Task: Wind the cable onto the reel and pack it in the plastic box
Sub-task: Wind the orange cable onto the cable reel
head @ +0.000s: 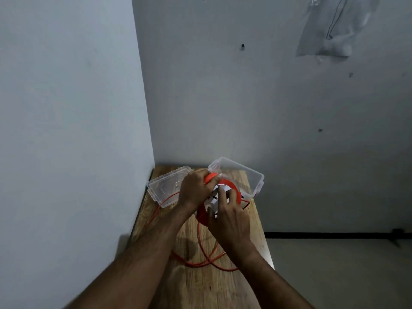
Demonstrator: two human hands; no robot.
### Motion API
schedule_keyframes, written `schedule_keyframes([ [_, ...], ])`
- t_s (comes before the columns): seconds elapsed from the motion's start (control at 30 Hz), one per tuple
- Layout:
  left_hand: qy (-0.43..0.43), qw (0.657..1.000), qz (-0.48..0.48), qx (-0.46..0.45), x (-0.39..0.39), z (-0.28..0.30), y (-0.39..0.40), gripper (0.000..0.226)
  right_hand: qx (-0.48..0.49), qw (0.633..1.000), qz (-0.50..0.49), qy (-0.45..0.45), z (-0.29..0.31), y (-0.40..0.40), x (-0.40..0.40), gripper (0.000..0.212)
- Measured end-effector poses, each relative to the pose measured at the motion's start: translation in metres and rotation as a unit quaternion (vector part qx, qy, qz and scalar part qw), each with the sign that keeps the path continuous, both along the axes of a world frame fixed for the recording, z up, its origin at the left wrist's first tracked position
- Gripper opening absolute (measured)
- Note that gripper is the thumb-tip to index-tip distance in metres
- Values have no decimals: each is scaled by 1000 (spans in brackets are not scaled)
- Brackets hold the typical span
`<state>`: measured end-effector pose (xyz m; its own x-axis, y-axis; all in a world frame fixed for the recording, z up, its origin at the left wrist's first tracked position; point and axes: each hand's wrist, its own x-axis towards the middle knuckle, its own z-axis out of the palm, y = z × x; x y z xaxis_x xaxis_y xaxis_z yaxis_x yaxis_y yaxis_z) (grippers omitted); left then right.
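Orange cable (201,246), red-and-white reel (231,188)

– What do the hands do?

– The left hand (196,188) grips the orange handle (210,176) of the reel (231,186). The right hand (229,217) lies on the white face of the reel, with its fingers curled on it.

– And the cable?

– The orange cable (205,259) lies in loose loops on the wooden table (200,286). The clear plastic box (252,177) stands open behind the reel, and its lid (162,188) lies to the left.
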<state>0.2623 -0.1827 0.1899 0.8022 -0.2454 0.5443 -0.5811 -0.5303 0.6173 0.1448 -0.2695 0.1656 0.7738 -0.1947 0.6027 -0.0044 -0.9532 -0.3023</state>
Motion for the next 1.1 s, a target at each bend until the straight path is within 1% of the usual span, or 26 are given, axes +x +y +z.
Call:
schedule_keyframes([
  [0.07,-6,1000,-2,-2,-2,1,-2,40,17,1000,-24,8,3,0,0,68],
  [0.13,-11,1000,-7,1,-3,0,-4,44,35,999,-28,17,8,-1,2,64],
  [0.23,-7,1000,-8,1,-2,-1,-3,47,77,996,0,48,10,-4,7,58],
  [0.33,-2,1000,-13,8,-1,-3,1,47,120,991,22,50,11,-8,10,46],
  [0.43,8,1000,-13,12,0,-3,4,47,169,984,38,47,13,-11,10,51],
  [0.5,3,1000,-7,20,0,-3,5,45,229,972,39,28,12,-9,8,53],
  [0.57,-4,1000,4,21,-3,-3,3,44,334,943,3,2,13,-5,11,50],
  [0.63,0,1000,16,6,-7,-4,0,46,459,886,-70,10,11,-1,17,50],
  [0.7,-6,1000,25,6,-10,-4,-3,45,550,825,-127,31,9,2,22,51],
  [0.73,-13,999,26,14,-11,-4,-5,44,599,787,-142,35,10,2,23,52],
  [0.77,-18,999,26,23,-11,-4,-6,43,659,735,-154,34,13,3,24,54],
  [0.83,-31,998,27,36,-13,-4,-7,40,782,597,-181,18,19,4,27,64],
  [0.87,-40,998,29,39,-15,-4,-7,38,834,522,-179,6,24,5,28,64],
  [0.9,-46,998,32,42,-16,-4,-7,37,872,461,-163,-6,26,6,29,66],
  [0.93,-50,997,33,43,-16,-4,-7,36,893,424,-150,-11,26,7,30,71],
  [0.97,-51,997,31,45,-16,-4,-7,35,898,416,-146,-5,25,6,31,73],
  [1.0,-49,997,29,42,-16,-4,-7,35,896,419,-143,-3,25,5,29,70],
  [1.03,-45,998,24,37,-16,-4,-6,35,882,447,-149,1,24,4,27,62],
  [1.07,-39,999,15,28,-16,-4,-5,36,852,499,-157,10,24,4,24,55],
  [1.1,-32,999,5,20,-16,-4,-5,37,801,579,-152,25,25,4,19,46],
])
